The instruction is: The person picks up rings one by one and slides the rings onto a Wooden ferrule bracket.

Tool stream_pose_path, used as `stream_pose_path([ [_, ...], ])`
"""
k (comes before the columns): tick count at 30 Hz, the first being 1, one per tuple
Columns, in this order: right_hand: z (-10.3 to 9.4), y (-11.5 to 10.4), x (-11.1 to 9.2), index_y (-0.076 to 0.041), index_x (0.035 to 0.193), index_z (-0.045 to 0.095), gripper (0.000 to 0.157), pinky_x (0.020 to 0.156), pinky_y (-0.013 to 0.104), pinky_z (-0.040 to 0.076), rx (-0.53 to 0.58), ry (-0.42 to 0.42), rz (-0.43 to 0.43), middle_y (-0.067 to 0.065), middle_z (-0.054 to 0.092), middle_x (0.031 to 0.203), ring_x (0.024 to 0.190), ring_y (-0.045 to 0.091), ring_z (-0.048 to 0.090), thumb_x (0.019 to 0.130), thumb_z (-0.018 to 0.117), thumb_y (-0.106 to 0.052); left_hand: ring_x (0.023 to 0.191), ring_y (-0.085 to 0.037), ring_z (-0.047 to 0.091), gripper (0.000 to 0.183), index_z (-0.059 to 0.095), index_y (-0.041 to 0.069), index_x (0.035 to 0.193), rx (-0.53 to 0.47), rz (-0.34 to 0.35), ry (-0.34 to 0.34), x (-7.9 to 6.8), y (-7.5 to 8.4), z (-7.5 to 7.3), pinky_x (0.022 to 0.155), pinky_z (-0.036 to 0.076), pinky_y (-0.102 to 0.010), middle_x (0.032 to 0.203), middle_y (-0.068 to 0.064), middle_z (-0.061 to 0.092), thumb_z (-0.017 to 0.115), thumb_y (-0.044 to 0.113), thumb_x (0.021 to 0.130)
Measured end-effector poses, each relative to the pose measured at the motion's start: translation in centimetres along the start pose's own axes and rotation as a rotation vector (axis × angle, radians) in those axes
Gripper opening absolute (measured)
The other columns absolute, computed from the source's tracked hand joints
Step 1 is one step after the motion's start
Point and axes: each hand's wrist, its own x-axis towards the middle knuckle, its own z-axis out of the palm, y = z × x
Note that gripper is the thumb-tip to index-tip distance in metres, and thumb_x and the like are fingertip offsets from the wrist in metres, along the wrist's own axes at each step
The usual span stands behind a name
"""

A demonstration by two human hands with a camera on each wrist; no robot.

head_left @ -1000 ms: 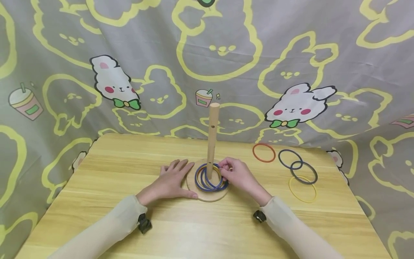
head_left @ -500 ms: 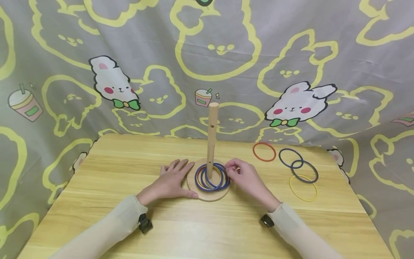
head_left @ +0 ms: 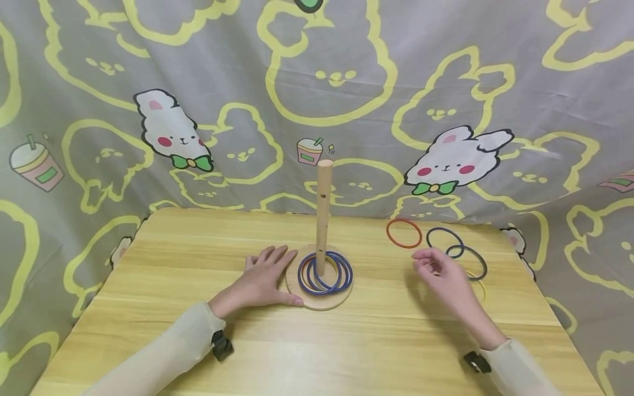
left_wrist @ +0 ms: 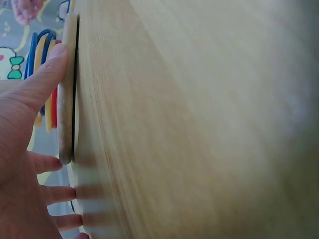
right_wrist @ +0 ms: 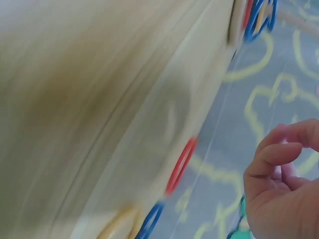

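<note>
A wooden peg (head_left: 324,214) stands upright on a round wooden base (head_left: 317,302). Several rings, among them a blue ring (head_left: 351,273), lie round the foot of the peg; the left wrist view shows yellow and a red ring (left_wrist: 54,109) in the stack. My left hand (head_left: 260,279) rests with spread, straight fingers at the base's left side, thumb on its rim. To the right, my right hand (head_left: 448,280) hangs above the table, fingers loosely bent and holding nothing. It partly covers a yellow ring (head_left: 484,292) lying beneath.
Loose on the table (head_left: 198,247) at the right lie a red ring (head_left: 388,232), a blue ring (head_left: 440,228) and a dark blue-grey ring (head_left: 486,268), the latter two overlapping. A grey patterned curtain (head_left: 238,66) hangs behind the table.
My right hand has let go of a blue ring at the peg's foot and moved right, to above the loose rings. The left hand has stayed at the base.
</note>
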Motion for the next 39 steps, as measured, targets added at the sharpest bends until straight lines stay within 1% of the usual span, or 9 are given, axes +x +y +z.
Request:
stream_pose_path([
  [5,-3.1,3.4,-0.3,-0.004,0.115,0.075,0.016,0.068,0.02,0.048,-0.152,0.077,0.039,0.007,0.072,0.1,0.083,0.007,0.062,0.102,0.076,-0.013,0.153,-0.057,0.03,0.125,0.039,0.01,0.17,-0.002,0.005,0.004,0.1,-0.3,0.3,0.108,0.031,-0.072,0.171,-0.025,0.035,0.082,0.082,0.077],
  [11,-5.4,6.9,-0.8,0.001,0.119,0.072,0.024,0.071,0.023,0.047,-0.3,0.001,0.06,0.008,0.072,0.101,0.085,0.015,0.061,0.099,0.079,-0.01,0.154,-0.056,0.029,0.13,0.038,0.015,0.171,-0.024,0.031,0.059,0.5,-1.6,1.8,0.108,0.03,-0.073,0.172,-0.022,0.035,0.074,0.092,0.073],
  [15,-6.3,8.0,-0.8,0.008,0.12,0.07,0.03,0.078,0.037,0.051,-0.369,-0.056,0.049,0.015,0.071,0.105,0.089,0.026,0.065,0.095,0.079,-0.006,0.154,-0.056,0.03,0.132,0.039,0.017,0.171,-0.036,0.044,0.085,0.8,-2.1,2.0,0.108,0.03,-0.074,0.172,-0.021,0.036,0.071,0.096,0.071],
  [19,-6.6,8.4,-0.7,0.011,0.12,0.07,0.032,0.084,0.056,0.053,-0.399,-0.084,0.044,0.022,0.07,0.108,0.093,0.035,0.069,0.093,0.079,-0.003,0.155,-0.055,0.027,0.131,0.038,0.017,0.171,-0.049,0.027,0.06,0.6,-1.9,2.0,0.109,0.028,-0.074,0.173,-0.02,0.034,0.074,0.093,0.071],
  [23,-6.7,8.8,-0.5,0.01,0.116,0.071,0.029,0.085,0.062,0.052,-0.438,-0.085,0.039,0.025,0.067,0.108,0.096,0.04,0.067,0.092,0.079,-0.004,0.156,-0.054,0.026,0.13,0.037,0.017,0.172,-0.048,0.013,0.036,0.4,-1.6,1.8,0.11,0.027,-0.074,0.174,-0.021,0.031,0.076,0.091,0.073],
  [29,-6.9,9.3,-0.3,0.0,0.098,0.072,0.012,0.075,0.05,0.049,-0.484,-0.088,-0.01,0.01,0.066,0.092,0.083,0.027,0.059,0.088,0.078,-0.001,0.154,-0.056,0.028,0.126,0.038,0.011,0.17,-0.028,0.009,0.013,0.1,-0.6,0.9,0.108,0.029,-0.074,0.172,-0.024,0.032,0.082,0.083,0.076],
  [33,-6.9,9.2,-0.5,-0.004,0.092,0.07,0.01,0.069,0.042,0.048,-0.496,-0.081,-0.052,0.004,0.064,0.086,0.077,0.021,0.056,0.087,0.077,0.001,0.155,-0.055,0.027,0.125,0.037,0.01,0.17,-0.029,-0.008,-0.02,-0.3,0.1,0.4,0.109,0.029,-0.075,0.173,-0.025,0.032,0.083,0.08,0.077],
  [36,-6.7,8.9,-0.6,-0.003,0.092,0.071,0.01,0.066,0.037,0.049,-0.507,-0.001,-0.109,0.005,0.065,0.087,0.076,0.019,0.057,0.086,0.077,0.003,0.154,-0.056,0.028,0.125,0.038,0.009,0.17,-0.027,-0.004,-0.011,-0.3,0.1,0.4,0.109,0.029,-0.075,0.172,-0.025,0.033,0.083,0.08,0.078],
  [39,-6.6,8.1,-0.8,-0.001,0.094,0.072,0.013,0.062,0.026,0.048,-0.51,0.128,-0.21,0.008,0.067,0.089,0.074,0.017,0.058,0.084,0.077,0.006,0.153,-0.057,0.03,0.124,0.039,0.008,0.169,-0.028,0.011,0.019,-0.2,-0.2,0.5,0.107,0.03,-0.076,0.171,-0.026,0.034,0.082,0.081,0.077],
])
